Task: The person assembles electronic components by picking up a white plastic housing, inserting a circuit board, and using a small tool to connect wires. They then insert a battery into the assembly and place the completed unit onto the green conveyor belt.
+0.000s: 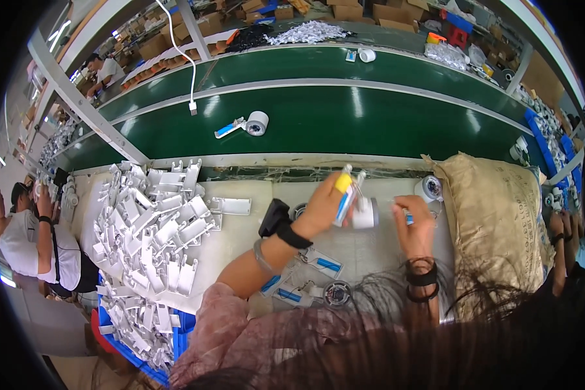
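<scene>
My left hand (322, 209), with a yellow wrap on one finger, is closed on a white cylindrical device (365, 213) with a blue strip along its narrow arm. The device is held above the worktable, tilted. Just right of it, my right hand (416, 229) is raised with its fingers curled round a small blue-and-white piece (408, 217), slightly blurred and mostly hidden. Below my left wrist, an open white housing with a blue strip (326, 264) lies on the table. Nearer me is another unit with a round dark end (337, 294).
White plastic covers (156, 221) are heaped at the left, above a blue bin (143, 364) of more covers. A tan woven sack (497, 221) lies at the right. Beyond runs a green conveyor (318, 120) carrying a finished-looking unit (256, 123). A white cable (192, 78) hangs over it.
</scene>
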{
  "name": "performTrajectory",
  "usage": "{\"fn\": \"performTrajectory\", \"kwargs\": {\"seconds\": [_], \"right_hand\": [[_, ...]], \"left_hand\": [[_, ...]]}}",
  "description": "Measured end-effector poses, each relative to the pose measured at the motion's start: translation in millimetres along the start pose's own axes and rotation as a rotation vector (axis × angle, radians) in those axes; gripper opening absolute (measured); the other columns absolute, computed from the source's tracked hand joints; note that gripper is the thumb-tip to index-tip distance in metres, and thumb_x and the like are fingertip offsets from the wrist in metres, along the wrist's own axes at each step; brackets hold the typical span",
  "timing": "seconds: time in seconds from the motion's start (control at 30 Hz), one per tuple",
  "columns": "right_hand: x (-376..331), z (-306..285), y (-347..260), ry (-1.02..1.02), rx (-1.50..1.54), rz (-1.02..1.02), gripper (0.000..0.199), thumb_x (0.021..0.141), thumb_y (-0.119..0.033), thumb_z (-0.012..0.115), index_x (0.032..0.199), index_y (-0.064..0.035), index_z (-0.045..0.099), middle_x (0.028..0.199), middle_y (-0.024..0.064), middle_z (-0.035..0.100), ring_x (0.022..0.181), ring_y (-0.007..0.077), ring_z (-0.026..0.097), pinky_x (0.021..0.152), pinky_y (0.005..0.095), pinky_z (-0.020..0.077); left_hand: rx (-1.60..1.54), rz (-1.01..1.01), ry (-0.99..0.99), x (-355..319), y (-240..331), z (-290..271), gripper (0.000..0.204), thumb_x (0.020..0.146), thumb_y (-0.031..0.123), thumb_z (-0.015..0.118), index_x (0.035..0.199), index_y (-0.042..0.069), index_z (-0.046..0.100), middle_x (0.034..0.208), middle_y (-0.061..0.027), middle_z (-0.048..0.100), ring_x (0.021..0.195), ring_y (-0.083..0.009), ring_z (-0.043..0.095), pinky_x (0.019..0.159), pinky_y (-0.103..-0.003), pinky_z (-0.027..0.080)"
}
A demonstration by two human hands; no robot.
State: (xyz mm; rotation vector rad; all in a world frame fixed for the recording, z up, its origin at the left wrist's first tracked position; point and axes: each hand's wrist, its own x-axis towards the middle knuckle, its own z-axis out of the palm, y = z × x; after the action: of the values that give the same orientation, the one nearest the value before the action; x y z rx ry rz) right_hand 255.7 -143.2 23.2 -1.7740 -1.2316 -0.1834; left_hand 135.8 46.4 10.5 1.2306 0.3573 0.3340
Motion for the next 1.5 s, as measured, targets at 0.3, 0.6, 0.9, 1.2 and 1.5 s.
{"fn": "performTrajectory", "kwargs": {"seconds": [0.3, 0.6, 0.9, 1.2, 1.5], "right_hand": [[-14, -17, 40, -0.126, -0.780, 0.266, 0.029, 0.077, -0.005, 0.062, 0.106, -0.0074, 0.063, 0.120, 0.0112, 0.053, 0.112, 0.0362, 0.050, 0.081, 0.0460, 0.0503], [-18, -21, 60, -0.292, -0.969, 0.213, 0.009, 0.074, -0.002, 0.064, 0.080, -0.0086, 0.066, 0.101, 0.0079, 0.062, 0.094, 0.0291, 0.062, 0.066, 0.0392, 0.0520], [-5, 8, -6, -0.427, 0.107, 0.162, 0.026, 0.075, -0.003, 0.071, 0.100, -0.0069, 0.066, 0.095, 0.0136, 0.063, 0.073, 0.0336, 0.063, 0.064, 0.0391, 0.0499], [-8, 7, 16, -0.261, -0.579, -0.140, 0.034, 0.075, 0.002, 0.058, 0.107, -0.0065, 0.065, 0.097, 0.0091, 0.065, 0.108, 0.0286, 0.057, 0.102, 0.0479, 0.0353], [-19, -10, 36, -0.195, -0.840, -0.035, 0.030, 0.073, -0.008, 0.067, 0.103, -0.0099, 0.067, 0.090, 0.0074, 0.066, 0.103, 0.0258, 0.059, 0.106, 0.0497, 0.0326]], "left_hand": [[0.605, 0.742, 0.572, 69, -40, -65, 0.056, 0.091, 0.007, 0.055, 0.142, 0.000, 0.032, 0.138, -0.0216, 0.041, 0.125, -0.0318, 0.044, 0.106, -0.039, 0.035], [0.636, 0.302, -0.009, -23, -9, -24, 0.042, 0.088, 0.001, 0.056, 0.129, 0.011, 0.053, 0.142, -0.0122, 0.042, 0.129, -0.0214, 0.044, 0.094, -0.029, 0.044], [1.172, 0.623, -0.212, -26, -33, 2, 0.070, 0.077, 0.024, 0.074, 0.134, -0.003, 0.042, 0.132, -0.0210, 0.049, 0.121, -0.0381, 0.047, 0.099, -0.044, 0.042], [1.332, 0.391, -0.141, -30, -41, 27, 0.070, 0.075, 0.034, 0.075, 0.127, -0.004, 0.047, 0.111, -0.0184, 0.059, 0.104, -0.0340, 0.055, 0.087, -0.042, 0.048], [1.400, 0.314, -0.119, 14, -49, 64, 0.048, 0.069, 0.035, 0.077, 0.093, 0.001, 0.053, 0.092, -0.0146, 0.062, 0.087, -0.0336, 0.062, 0.068, -0.044, 0.052]]}}
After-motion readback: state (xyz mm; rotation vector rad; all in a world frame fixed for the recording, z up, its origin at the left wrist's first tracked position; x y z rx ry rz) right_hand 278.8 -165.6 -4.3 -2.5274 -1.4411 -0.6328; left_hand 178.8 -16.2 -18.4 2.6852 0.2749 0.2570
